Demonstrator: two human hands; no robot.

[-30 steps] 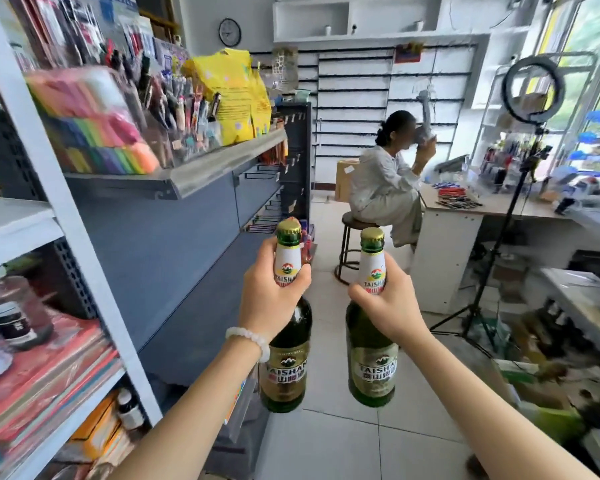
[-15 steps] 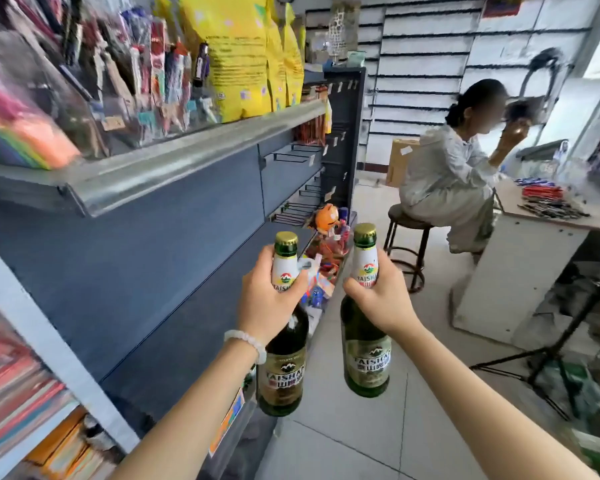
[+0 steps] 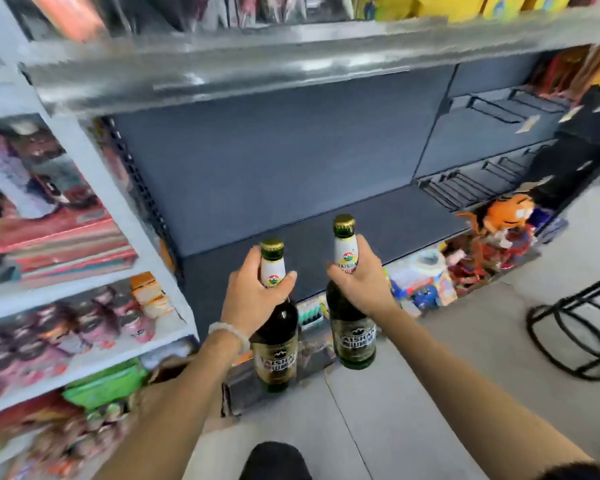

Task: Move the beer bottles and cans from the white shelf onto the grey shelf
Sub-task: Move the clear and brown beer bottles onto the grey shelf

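Left hand — wrapped round the neck of one green beer bottle, lower centre of frame. Right hand — gripping a second bottle by its neck, just beside. Both upright, held before the grey shelf; white shelf at left.

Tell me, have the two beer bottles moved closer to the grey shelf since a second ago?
Yes. The left hand and right hand each grip a beer bottle, now held right in front of the grey shelf, having swung in from the open aisle.

Dark grey shelf board, seemingly bare; toys beside it.
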